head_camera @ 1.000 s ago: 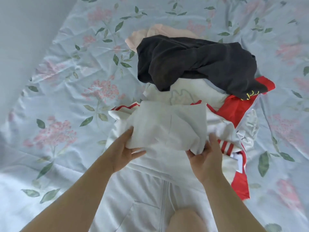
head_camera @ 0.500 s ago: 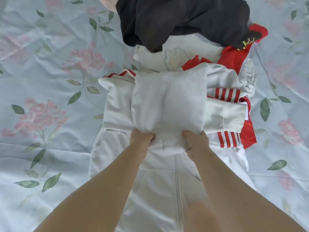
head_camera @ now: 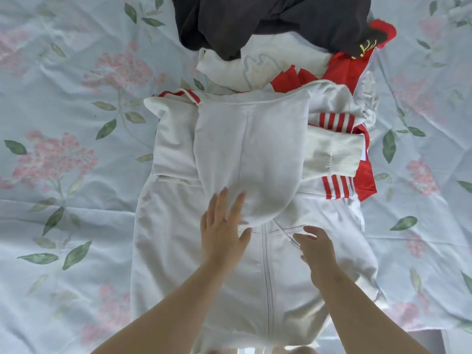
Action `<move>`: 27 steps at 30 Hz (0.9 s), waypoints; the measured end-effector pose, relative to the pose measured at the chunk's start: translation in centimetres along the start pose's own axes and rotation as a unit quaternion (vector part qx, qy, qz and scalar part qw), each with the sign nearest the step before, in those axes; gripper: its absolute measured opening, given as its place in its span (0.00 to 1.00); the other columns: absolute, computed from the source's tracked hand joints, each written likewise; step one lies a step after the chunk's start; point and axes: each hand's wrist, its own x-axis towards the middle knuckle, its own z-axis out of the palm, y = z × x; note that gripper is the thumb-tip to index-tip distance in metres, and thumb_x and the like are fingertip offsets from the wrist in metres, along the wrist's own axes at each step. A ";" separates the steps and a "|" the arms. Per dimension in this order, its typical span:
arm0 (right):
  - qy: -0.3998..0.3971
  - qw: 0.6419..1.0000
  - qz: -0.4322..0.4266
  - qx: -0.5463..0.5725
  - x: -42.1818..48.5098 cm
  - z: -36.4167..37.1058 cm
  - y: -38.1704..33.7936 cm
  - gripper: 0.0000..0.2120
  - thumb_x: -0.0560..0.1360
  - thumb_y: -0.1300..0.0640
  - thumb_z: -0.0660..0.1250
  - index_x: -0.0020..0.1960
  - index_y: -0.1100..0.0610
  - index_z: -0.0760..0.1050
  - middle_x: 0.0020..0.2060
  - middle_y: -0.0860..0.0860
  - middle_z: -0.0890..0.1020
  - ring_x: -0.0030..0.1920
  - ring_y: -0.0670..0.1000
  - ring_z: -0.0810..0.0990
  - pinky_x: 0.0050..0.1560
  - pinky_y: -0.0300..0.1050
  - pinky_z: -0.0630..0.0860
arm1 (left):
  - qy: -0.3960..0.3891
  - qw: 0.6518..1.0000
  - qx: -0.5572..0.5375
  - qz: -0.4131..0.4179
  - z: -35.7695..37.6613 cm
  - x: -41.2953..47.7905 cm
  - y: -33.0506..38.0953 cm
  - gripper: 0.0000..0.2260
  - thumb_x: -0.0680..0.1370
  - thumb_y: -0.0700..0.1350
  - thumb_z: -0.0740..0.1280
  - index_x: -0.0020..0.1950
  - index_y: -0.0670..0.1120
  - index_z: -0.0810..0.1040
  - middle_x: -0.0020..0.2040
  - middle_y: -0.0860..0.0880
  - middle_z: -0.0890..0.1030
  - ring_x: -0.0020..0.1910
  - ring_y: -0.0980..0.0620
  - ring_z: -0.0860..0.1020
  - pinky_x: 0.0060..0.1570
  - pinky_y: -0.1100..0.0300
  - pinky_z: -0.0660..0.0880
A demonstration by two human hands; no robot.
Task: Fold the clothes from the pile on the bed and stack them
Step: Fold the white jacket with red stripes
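One white zip-front hoodie (head_camera: 265, 277) lies front-up on the floral-sheeted bed (head_camera: 63, 175), its long axis running away from the person, with its hood (head_camera: 250, 154) folded down over the chest. The left hand (head_camera: 222, 233) presses flat on the hood's edge. The right hand (head_camera: 316, 249) is loosely spread, holding nothing. Beyond are three crumpled garments: black (head_camera: 281, 19), cream (head_camera: 255, 65) and red-striped (head_camera: 337, 123).

The white hoodie (head_camera: 178, 251) is seen to be made of soft, matt knitted cloth, smooth over the hood (head_camera: 250, 154) and ribbed at the cuff (head_camera: 334, 157). Its zip (head_camera: 267, 277) is finished in white, and the drawstring is tipped with a small shiny metal end (head_camera: 293, 242). The red garment (head_camera: 342, 72) is made of thinner cloth with a slight sheen. The black garment (head_camera: 268, 19) is shown as matt, heavier cloth. The bed sheet (head_camera: 63, 98) is printed matt cloth, creased throughout.
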 end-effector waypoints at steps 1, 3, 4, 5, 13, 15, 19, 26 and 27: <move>0.001 1.000 0.000 0.002 0.2 -0.4 0.5 0.17 0.74 0.60 0.68 0.61 0.56 0.72 0.52 0.53 0.77 0.47 0.54 0.74 0.50 0.48 0.70 | -0.079 0.994 0.059 0.040 0.8 0.1 0.1 0.32 0.77 0.53 0.64 0.77 0.59 0.51 0.78 0.53 0.47 0.77 0.49 0.45 0.72 0.49 0.52; 0.011 1.000 -0.016 -0.023 0.5 -1.2 1.7 0.17 0.74 0.60 0.68 0.62 0.57 0.72 0.53 0.54 0.76 0.45 0.53 0.73 0.49 0.46 0.68 | -0.190 0.971 0.135 0.052 2.3 0.2 0.3 0.30 0.79 0.53 0.61 0.76 0.58 0.48 0.77 0.55 0.43 0.77 0.50 0.39 0.73 0.45 0.50; 0.020 0.998 -0.030 -0.053 0.6 -1.8 2.3 0.17 0.74 0.60 0.68 0.62 0.57 0.72 0.53 0.54 0.76 0.46 0.53 0.73 0.49 0.45 0.68 | -0.198 0.967 0.155 0.043 2.8 -0.1 0.4 0.31 0.79 0.52 0.60 0.76 0.57 0.46 0.77 0.54 0.41 0.76 0.49 0.38 0.73 0.44 0.48; 0.030 0.995 -0.046 -0.089 0.6 -2.5 2.9 0.17 0.74 0.60 0.68 0.62 0.57 0.72 0.54 0.54 0.76 0.48 0.54 0.74 0.50 0.44 0.68 | -0.188 0.966 0.171 0.038 3.3 -0.5 0.6 0.32 0.79 0.52 0.60 0.77 0.55 0.44 0.77 0.53 0.39 0.76 0.48 0.36 0.73 0.43 0.46; 0.024 0.876 -0.173 -0.450 -0.2 -9.8 7.6 0.22 0.74 0.53 0.62 0.68 0.44 0.67 0.70 0.43 0.66 0.72 0.50 0.57 0.70 0.48 0.52 | -0.198 0.950 0.230 0.072 9.2 -8.6 1.7 0.28 0.80 0.57 0.53 0.77 0.58 0.44 0.77 0.51 0.35 0.76 0.46 0.35 0.72 0.45 0.38; -0.056 0.841 -0.208 -0.497 -0.1 -11.6 8.4 0.23 0.74 0.49 0.62 0.68 0.39 0.65 0.71 0.40 0.64 0.73 0.48 0.54 0.71 0.47 0.48 | -0.190 0.948 0.238 0.088 10.8 -10.6 1.3 0.28 0.77 0.60 0.55 0.76 0.56 0.56 0.79 0.46 0.48 0.77 0.42 0.49 0.72 0.43 0.46; -0.229 0.729 -0.250 -0.594 0.1 -13.7 10.3 0.34 0.69 0.39 0.68 0.71 0.36 0.56 0.75 0.40 0.51 0.76 0.49 0.40 0.73 0.51 0.39 | -0.136 0.956 0.250 0.067 12.8 -12.9 0.7 0.26 0.70 0.59 0.55 0.67 0.52 0.68 0.69 0.44 0.72 0.67 0.40 0.68 0.64 0.41 0.62; -0.137 0.633 -0.477 -0.594 2.4 -15.3 12.7 0.26 0.59 0.60 0.76 0.54 0.43 0.78 0.57 0.47 0.78 0.57 0.55 0.77 0.58 0.44 0.60 | -0.032 0.969 0.217 0.117 15.0 -15.7 1.7 0.20 0.75 0.56 0.55 0.64 0.51 0.69 0.67 0.46 0.74 0.69 0.41 0.65 0.66 0.42 0.63; -0.111 0.647 -0.501 -0.564 2.7 -15.4 12.9 0.18 0.56 0.60 0.75 0.44 0.45 0.81 0.44 0.46 0.82 0.43 0.54 0.81 0.50 0.44 0.62 | -0.043 0.966 0.223 0.122 15.2 -16.1 2.0 0.23 0.74 0.60 0.55 0.65 0.51 0.69 0.66 0.46 0.75 0.70 0.40 0.65 0.66 0.43 0.60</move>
